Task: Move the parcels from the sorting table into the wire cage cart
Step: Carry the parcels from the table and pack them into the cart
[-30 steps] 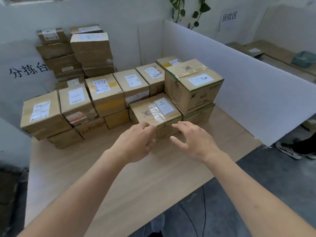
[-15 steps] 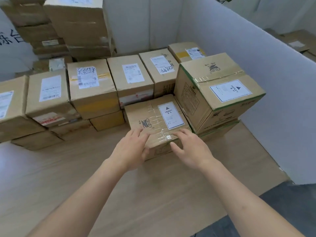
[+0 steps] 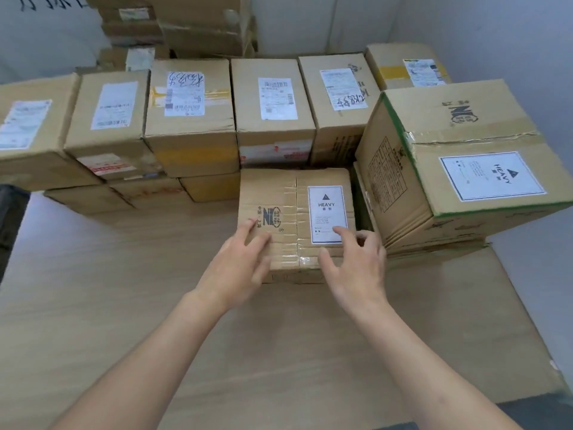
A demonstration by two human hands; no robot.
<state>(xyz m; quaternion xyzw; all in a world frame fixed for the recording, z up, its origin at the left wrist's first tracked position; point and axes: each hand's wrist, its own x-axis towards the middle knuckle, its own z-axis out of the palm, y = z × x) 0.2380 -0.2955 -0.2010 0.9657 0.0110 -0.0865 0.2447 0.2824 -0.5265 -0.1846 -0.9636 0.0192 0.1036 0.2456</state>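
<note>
Resting on the HEAVY parcel (image 3: pixel 296 221), both loose-fingered grips, left hand (image 3: pixel 238 268) and right hand (image 3: pixel 356 268), hold nothing.

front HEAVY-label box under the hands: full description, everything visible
The low cardboard box lies flat on the wooden table, in front of the parcel row and beside the bigger green-edged carton. Brown corrugated card, clear tape wrinkled along its top seam, black NE logo print, a white HEAVY label with a warning triangle. It looks sealed. The left hand and right hand rest open on its near edge.
</note>
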